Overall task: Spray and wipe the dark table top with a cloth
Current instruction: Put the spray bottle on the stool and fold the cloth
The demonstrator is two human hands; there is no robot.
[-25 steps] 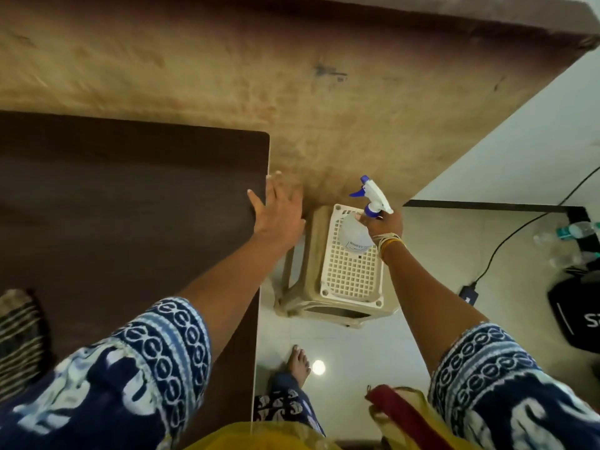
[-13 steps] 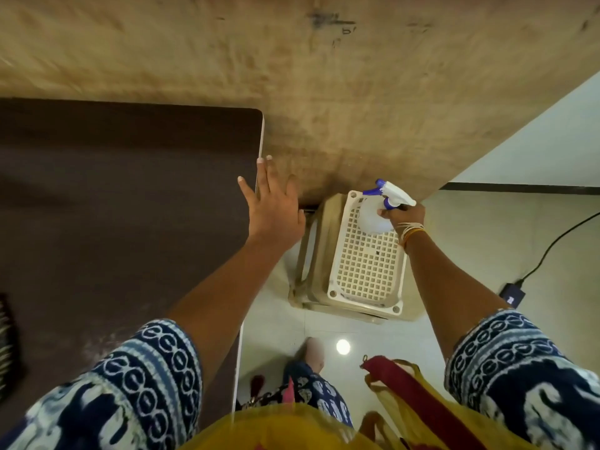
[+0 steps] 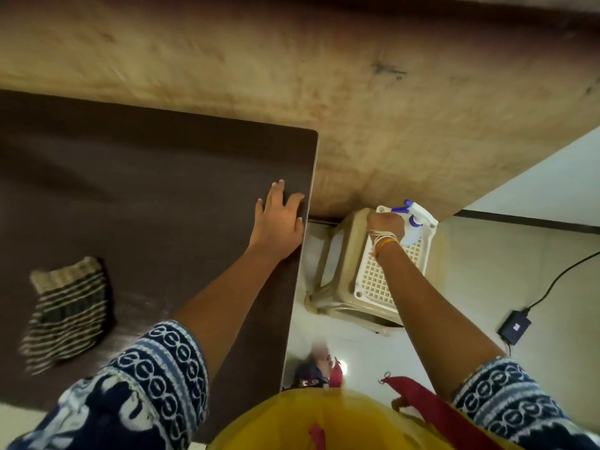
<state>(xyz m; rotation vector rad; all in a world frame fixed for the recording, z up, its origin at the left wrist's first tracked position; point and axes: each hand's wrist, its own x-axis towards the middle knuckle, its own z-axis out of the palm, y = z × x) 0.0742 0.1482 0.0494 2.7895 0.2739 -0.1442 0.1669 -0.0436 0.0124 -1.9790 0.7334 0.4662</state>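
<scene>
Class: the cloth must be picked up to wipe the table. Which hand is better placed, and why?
Left. The left hand lies flat and free on the table, where the cloth lies. The right hand is off the table, at the spray bottle on the stool.

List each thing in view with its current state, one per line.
left hand: open, flat on the table by its right edge
right hand: gripping the spray bottle
spray bottle: on the stool, nozzle pointing left
cloth: lying on the table, untouched
dark table top: faint streaks near the cloth
plastic stool: upright on the floor
black adapter: on the floor, cable attached
</scene>
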